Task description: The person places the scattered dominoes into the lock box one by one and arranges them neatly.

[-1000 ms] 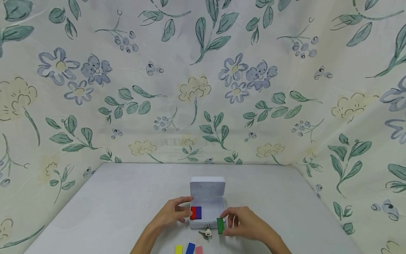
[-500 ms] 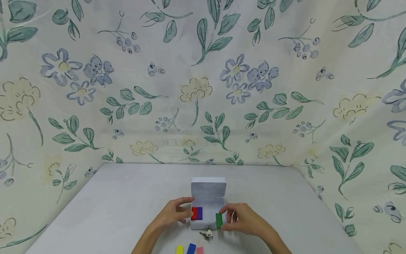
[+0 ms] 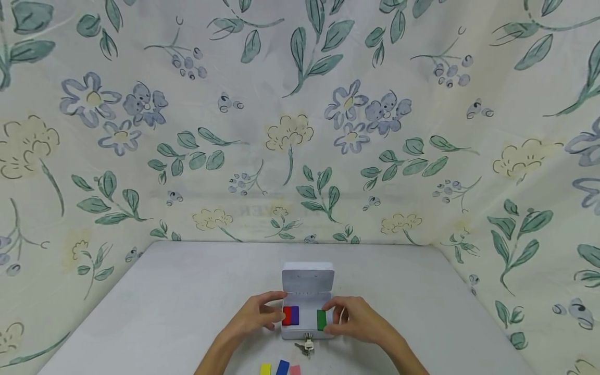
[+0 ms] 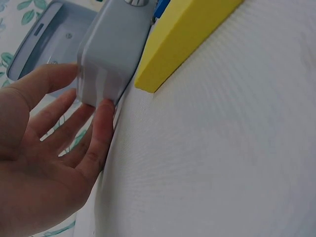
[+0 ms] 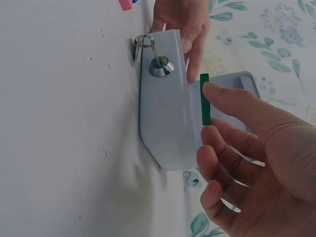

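Observation:
A small white metal cash box stands with its lid raised at the back. Inside, against the left wall, a red block and a purple block lie side by side. My right hand pinches a green block between thumb and fingers, over the right part of the box; the right wrist view shows this green block just above the rim. With fairly straight fingers, my left hand touches the box's left side, and in the left wrist view its fingertips rest on the wall.
Keys hang from the lock at the box's front. Nearer the bottom edge lie a yellow block, a blue block and a pink block. A floral curtain rises behind the white table.
My right hand has carried the green block from the box's front right corner back and slightly left, over the interior. The left hand stays at the left side.

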Tool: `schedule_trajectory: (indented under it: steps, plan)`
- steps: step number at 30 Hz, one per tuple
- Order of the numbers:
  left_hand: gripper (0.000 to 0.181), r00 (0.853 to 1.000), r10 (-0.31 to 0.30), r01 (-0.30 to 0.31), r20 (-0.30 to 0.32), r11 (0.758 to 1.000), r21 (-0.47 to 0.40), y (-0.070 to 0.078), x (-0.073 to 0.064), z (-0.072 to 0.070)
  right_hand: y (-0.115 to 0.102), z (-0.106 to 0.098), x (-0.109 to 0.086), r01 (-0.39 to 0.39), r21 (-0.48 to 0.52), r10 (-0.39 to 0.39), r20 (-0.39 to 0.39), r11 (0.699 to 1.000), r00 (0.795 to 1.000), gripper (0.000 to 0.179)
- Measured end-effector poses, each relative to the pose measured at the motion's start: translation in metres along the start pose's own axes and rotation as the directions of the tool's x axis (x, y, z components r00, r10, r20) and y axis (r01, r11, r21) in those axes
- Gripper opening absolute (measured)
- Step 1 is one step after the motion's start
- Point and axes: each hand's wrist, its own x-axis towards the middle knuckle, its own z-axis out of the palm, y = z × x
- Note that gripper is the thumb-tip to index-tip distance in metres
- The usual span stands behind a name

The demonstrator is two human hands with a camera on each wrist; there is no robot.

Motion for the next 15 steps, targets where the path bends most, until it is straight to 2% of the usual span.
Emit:
schedule_trajectory:
  steps: [15]
  plan:
    - [0.052, 1.0, -0.007, 0.007, -0.002, 1.0, 0.005, 0.0013, 0.0002, 0.0012, 0.0071, 0.0006, 0.0087, 0.02, -0.008, -0.02, -0.011, 1.0, 1.0, 0.038]
